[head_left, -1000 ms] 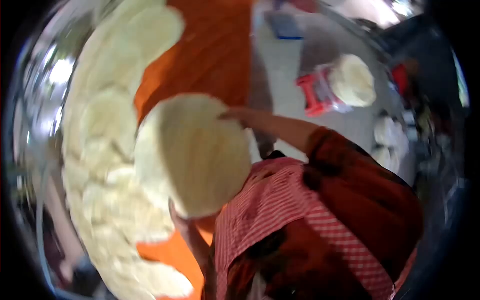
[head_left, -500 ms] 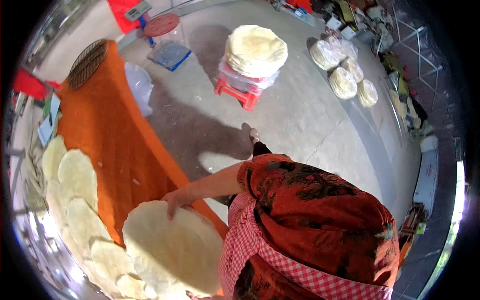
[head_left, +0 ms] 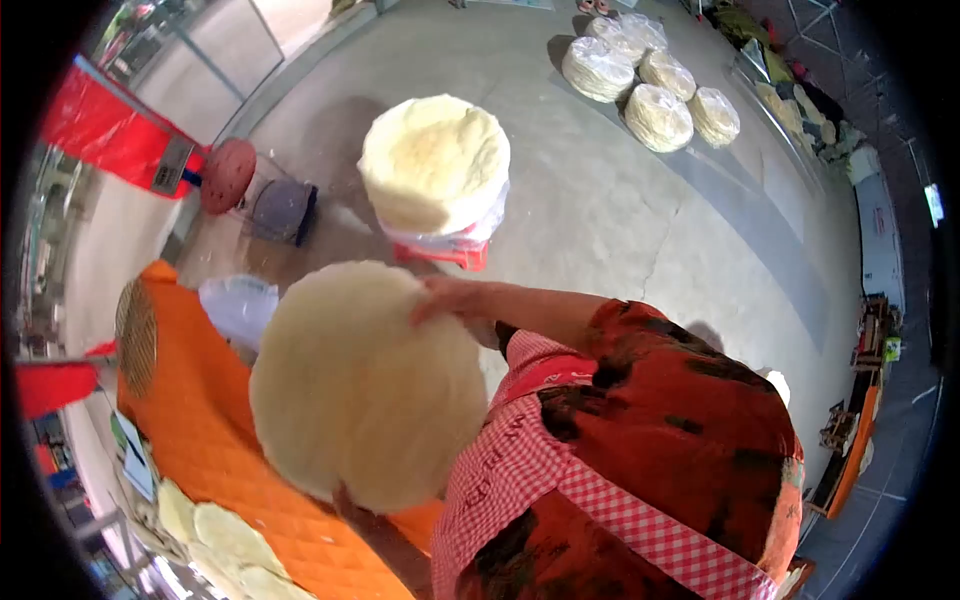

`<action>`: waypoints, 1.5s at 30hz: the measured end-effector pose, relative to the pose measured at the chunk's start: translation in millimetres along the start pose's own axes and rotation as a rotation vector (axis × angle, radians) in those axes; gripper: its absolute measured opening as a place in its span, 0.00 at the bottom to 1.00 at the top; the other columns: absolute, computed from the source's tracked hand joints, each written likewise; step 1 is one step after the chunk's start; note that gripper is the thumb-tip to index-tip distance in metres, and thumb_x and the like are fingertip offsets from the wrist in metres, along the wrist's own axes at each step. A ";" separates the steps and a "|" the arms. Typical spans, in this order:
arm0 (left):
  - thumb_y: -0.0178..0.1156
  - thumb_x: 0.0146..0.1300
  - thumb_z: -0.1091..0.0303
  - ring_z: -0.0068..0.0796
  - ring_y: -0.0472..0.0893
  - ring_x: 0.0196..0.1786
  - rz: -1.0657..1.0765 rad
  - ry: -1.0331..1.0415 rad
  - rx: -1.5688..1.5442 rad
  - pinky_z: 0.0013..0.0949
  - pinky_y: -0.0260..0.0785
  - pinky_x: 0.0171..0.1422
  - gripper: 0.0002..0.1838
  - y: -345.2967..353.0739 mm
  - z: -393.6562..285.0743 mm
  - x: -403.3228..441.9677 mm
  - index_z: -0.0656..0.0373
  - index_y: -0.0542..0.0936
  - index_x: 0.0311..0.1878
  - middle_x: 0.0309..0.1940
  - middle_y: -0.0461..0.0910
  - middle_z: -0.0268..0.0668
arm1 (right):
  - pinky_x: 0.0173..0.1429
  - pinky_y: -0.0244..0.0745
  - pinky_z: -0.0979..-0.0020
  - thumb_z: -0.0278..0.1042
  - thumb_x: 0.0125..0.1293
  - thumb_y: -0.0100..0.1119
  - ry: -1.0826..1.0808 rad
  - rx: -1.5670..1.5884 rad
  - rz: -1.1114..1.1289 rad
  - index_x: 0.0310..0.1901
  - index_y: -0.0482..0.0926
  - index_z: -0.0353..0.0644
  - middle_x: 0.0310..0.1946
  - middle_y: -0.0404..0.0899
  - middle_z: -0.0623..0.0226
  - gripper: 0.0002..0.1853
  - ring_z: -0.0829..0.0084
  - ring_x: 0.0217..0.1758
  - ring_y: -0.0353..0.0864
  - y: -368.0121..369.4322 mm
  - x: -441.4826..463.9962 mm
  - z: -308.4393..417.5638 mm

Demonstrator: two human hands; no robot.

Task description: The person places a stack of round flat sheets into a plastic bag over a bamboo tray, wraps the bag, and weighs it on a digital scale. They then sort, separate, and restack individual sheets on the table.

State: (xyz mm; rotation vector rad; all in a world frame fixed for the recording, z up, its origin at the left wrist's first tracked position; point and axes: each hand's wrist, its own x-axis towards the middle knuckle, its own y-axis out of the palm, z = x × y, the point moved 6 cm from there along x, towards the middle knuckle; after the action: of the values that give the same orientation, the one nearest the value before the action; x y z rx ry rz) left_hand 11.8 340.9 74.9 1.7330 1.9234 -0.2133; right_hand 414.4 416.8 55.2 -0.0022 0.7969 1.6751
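Orange quilted cover spreads at 8 o'clock. Flatbread, one: held before the apron, broad face up, near circular, hardly longer either way; pale cream, thin. Right hand grips its 1 o'clock edge, fingers over the face. Left hand meets its 6 o'clock rim; closure cannot be told. Overlapping rounds, at least three, 7 o'clock. Stack, one, on one red stool, 11 o'clock. Bagged stacks, at least five, 1 o'clock.
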 end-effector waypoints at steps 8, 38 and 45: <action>0.58 0.58 0.63 0.37 0.75 0.58 0.354 -0.231 -0.044 0.39 0.71 0.59 0.29 276.6 24.4 180.7 0.64 0.68 0.62 0.55 0.75 0.40 | 0.60 0.74 0.61 0.30 0.54 0.67 -0.156 0.162 -0.349 0.60 0.70 0.37 0.54 0.76 0.61 0.31 0.68 0.55 0.77 -222.0 -54.7 112.6; 0.66 0.45 0.72 0.33 0.73 0.57 1.225 -0.690 0.598 0.35 0.66 0.61 0.44 637.6 69.4 552.2 0.60 0.59 0.69 0.57 0.73 0.43 | 0.45 0.68 0.72 0.26 0.47 0.57 -0.139 1.169 -1.182 0.27 0.68 0.45 0.23 0.67 0.77 0.07 0.75 0.31 0.70 -276.6 64.0 -60.7; 0.65 0.47 0.71 0.33 0.73 0.57 1.249 -0.541 0.593 0.33 0.65 0.62 0.42 644.6 73.4 560.9 0.67 0.58 0.67 0.57 0.73 0.45 | 0.48 0.71 0.70 0.26 0.48 0.59 -0.123 1.189 -1.294 0.28 0.69 0.45 0.23 0.70 0.74 0.08 0.74 0.33 0.73 -266.7 62.0 -64.3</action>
State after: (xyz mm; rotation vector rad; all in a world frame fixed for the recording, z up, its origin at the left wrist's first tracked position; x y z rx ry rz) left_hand 634.0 901.8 -109.1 2.5446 0.1978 -0.6999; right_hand 602.0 450.3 -151.8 0.3334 1.2009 -0.1256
